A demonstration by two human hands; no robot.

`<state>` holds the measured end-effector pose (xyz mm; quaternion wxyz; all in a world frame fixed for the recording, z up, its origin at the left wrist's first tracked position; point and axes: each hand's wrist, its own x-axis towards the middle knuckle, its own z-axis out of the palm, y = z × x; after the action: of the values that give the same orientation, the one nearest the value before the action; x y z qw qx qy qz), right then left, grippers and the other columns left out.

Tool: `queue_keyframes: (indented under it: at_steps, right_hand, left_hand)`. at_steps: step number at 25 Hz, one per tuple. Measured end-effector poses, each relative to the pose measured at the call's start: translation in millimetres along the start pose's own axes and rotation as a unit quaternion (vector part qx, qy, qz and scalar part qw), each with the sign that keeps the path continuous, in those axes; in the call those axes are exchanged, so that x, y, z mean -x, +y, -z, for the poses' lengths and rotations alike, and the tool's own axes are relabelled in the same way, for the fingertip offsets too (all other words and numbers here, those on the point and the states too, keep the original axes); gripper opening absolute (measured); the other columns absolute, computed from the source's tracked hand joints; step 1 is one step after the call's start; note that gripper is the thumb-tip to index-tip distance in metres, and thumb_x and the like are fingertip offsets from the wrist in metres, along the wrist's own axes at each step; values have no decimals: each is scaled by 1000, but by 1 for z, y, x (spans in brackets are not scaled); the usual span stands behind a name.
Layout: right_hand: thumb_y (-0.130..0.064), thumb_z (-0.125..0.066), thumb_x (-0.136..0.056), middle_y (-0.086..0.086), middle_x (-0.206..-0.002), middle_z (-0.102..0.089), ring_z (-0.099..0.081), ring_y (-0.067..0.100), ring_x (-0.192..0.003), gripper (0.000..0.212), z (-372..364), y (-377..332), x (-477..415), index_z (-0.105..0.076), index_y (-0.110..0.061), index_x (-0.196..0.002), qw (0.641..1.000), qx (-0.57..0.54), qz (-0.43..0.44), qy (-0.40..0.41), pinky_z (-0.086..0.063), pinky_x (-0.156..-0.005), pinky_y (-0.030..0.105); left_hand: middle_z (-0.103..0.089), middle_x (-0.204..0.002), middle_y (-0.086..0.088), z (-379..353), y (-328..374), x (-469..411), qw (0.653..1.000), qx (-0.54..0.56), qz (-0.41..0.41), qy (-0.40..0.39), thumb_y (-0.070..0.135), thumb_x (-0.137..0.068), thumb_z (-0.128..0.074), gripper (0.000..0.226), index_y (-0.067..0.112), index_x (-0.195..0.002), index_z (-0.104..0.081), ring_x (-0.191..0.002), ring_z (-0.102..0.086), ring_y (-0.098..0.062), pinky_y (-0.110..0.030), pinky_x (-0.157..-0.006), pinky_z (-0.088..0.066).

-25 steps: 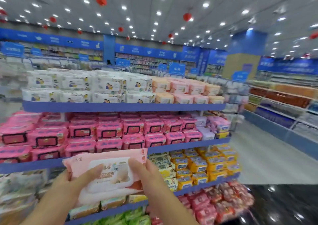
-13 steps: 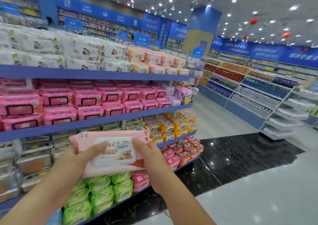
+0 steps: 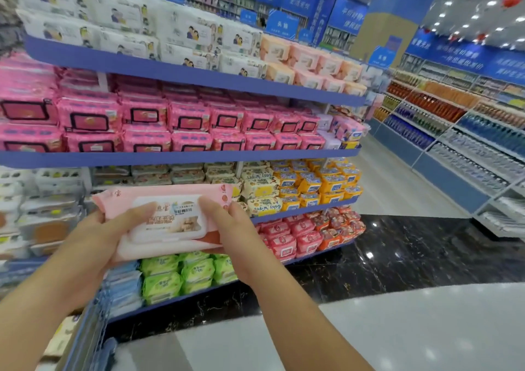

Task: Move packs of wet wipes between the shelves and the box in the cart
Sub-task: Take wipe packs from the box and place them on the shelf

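A pale pink pack of wet wipes [image 3: 167,220] with a white flip lid is held flat in front of the shelves [image 3: 181,154]. My left hand [image 3: 93,237] grips its left end, thumb on top. My right hand [image 3: 230,228] grips its right end, thumb on the lid. The blue-edged shelves carry rows of white, peach, pink, yellow, red and green wipe packs. The blue cart [image 3: 85,339] shows only as a rim at the lower left; a box in it is barely visible.
Matching peach packs [image 3: 306,61] sit at the right end of the top shelf. A black marble floor strip [image 3: 412,254] runs along the shelf base. An aisle with bottle shelves [image 3: 468,143] opens to the right.
The view has swung down and to the right, bringing the floor and the cart rim into sight. Both hands have kept their grip on the pink pack, which stays in front of the third shelf.
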<state>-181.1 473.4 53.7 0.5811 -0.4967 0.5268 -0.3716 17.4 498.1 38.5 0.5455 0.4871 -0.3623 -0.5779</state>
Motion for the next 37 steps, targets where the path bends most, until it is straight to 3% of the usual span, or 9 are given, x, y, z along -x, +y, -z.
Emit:
queue_keyframes:
  at_steps: [3, 8, 13, 18, 23, 26, 29, 33, 37]
  right_hand:
    - [-51, -65, -92, -14, -113, -68, -65, 6, -103, 30, -15, 17, -42, -57, -33, -116, 998, 1, -16, -65, -49, -81, 24]
    - [-52, -74, -83, -12, -119, -70, -68, 8, -108, 47, -71, 70, -110, -58, -31, -122, 981, 47, -71, -175, -52, -100, 33]
    - [-50, -76, -83, -12, -117, -71, -69, 8, -104, 52, -158, 114, -146, -58, -30, -127, 933, 112, -117, -321, -55, -92, 28]
    - [-46, -79, -81, -6, -120, -71, -70, 11, -104, 56, -258, 148, -137, -58, -26, -128, 863, 171, -154, -450, -59, -85, 27]
    - [-47, -80, -81, -11, -121, -69, -67, 8, -108, 61, -338, 196, -108, -54, -29, -133, 790, 255, -173, -531, -56, -87, 25]
    - [-69, -84, -59, -11, -127, -65, -64, 11, -115, 90, -375, 244, -93, -52, -31, -134, 740, 328, -190, -555, -50, -104, 38]
    - [-79, -85, -39, -9, -126, -67, -66, 14, -113, 111, -390, 295, -91, -55, -31, -134, 709, 385, -225, -546, -51, -103, 42]
    - [-59, -83, -68, -10, -122, -64, -64, 10, -109, 77, -386, 326, -101, -52, -27, -130, 680, 422, -286, -527, -53, -94, 32]
    - [-69, -75, -63, -10, -134, -61, -61, 12, -119, 97, -389, 366, -108, -46, -26, -144, 655, 474, -276, -520, -49, -106, 39]
  left_hand:
    - [-79, -106, 1, 27, -18, -13, 999, -8, 9, 48, 64, -18, -95, 112, 22, -118, -65, -89, -77, -20, -33, -65, -60]
    - [-75, -118, -12, 95, -67, -29, 984, 47, 46, 164, 51, -41, -98, 102, 11, -129, -64, -110, -71, -34, -51, -109, -43]
    - [-77, -108, -18, 158, -105, 6, 937, 87, 77, 328, 43, -61, -92, 71, 14, -121, -67, -92, -73, -36, -45, -73, -61]
    - [-78, -109, -12, 219, -128, 72, 882, 105, 72, 454, 64, -29, -95, 108, 10, -119, -70, -101, -74, -34, -53, -99, -52]
    - [-81, -93, -3, 264, -165, 137, 833, 166, 103, 518, 54, -40, -96, 85, 14, -111, -70, -83, -78, -20, -34, -65, -63]
    - [-79, -81, 1, 282, -205, 162, 792, 228, 142, 548, 24, -85, -77, 32, 15, -113, -64, -59, -72, -6, -17, -46, -52]
    - [-80, -98, -1, 292, -256, 173, 763, 268, 201, 553, 35, -85, -77, 41, 19, -121, -64, -78, -77, -14, -25, -58, -57]
    - [-80, -91, 5, 295, -298, 160, 735, 287, 278, 548, 41, -83, -79, 33, 24, -109, -68, -86, -76, -16, -33, -69, -58]
    - [-76, -89, 8, 299, -332, 144, 705, 250, 304, 590, 36, -86, -79, 18, 27, -97, -69, -85, -71, -12, -28, -66, -54]
